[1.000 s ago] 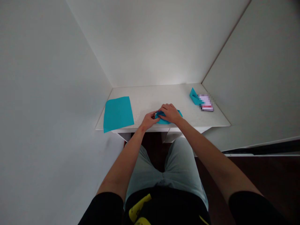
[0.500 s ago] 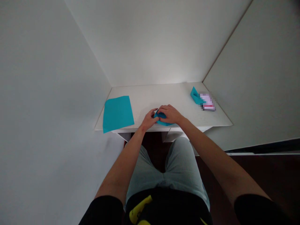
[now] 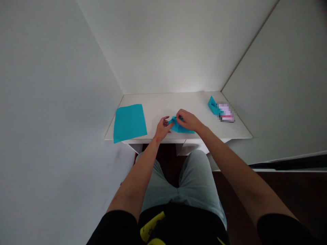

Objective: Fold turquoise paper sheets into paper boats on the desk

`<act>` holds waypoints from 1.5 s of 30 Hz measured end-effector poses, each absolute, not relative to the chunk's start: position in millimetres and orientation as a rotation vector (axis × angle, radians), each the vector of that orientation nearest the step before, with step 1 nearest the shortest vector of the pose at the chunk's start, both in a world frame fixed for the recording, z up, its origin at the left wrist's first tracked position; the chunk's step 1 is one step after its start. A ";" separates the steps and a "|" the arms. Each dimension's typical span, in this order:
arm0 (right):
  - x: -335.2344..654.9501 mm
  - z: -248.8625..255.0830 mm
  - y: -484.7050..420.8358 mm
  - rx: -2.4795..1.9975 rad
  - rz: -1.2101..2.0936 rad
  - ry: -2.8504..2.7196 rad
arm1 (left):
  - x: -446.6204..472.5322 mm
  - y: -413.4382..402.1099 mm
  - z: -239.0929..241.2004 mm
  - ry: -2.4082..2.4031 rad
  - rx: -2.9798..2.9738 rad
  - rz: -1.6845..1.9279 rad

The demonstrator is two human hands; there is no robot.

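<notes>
Fingertips of the right hand (image 3: 188, 120) pinch a folded blue paper (image 3: 181, 129) near the six o'clock edge of the table (image 3: 163, 102); the left hand (image 3: 162, 128) holds the paper's nine o'clock end by the thumb, other fingers spread. A flat sheet (image 3: 130, 122) lies toward nine, a paper boat (image 3: 213, 107) toward two.

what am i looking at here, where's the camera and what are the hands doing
There is no machine: these are one person's bare left hand and right hand. The camera is worn on their head, looking forward and down, so the arms reach up from the bottom. The right hand grips a partly folded piece of blue paper, while the left hand touches its left end. They work near the front edge of a white table. A flat blue sheet lies on the left; on the right is a folded blue shape by a pixelated item.
</notes>
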State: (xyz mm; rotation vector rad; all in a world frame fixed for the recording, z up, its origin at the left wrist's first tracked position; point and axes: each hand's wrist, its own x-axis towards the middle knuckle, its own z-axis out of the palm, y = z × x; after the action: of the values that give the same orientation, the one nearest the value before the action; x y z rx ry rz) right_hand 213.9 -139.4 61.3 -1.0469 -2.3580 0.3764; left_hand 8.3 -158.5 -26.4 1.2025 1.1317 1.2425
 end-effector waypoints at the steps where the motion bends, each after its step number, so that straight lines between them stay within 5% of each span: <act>1: 213.3 65.5 -139.7 -1.058 0.376 -2.348 | 8.3 -158.6 -26.1 1.147 1.189 1.263; 14: 209.4 97.5 -125.0 -1.383 0.653 -1.903 | 5.8 -162.8 -19.8 1.223 1.284 1.311; 27: 267.2 31.9 -119.7 -1.599 0.798 -1.373 | 7.9 -154.1 -26.6 1.208 1.159 1.298; 45: 295.8 19.0 -123.0 -1.747 0.513 -1.459 | -0.5 -153.6 -23.2 1.255 1.194 1.267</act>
State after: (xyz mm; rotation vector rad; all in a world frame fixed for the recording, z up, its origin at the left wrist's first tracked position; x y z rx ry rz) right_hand 295.8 -123.0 19.0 -1.7474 -1.4588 0.5131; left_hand -0.5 -153.6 -23.2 1.1943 1.2553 1.2673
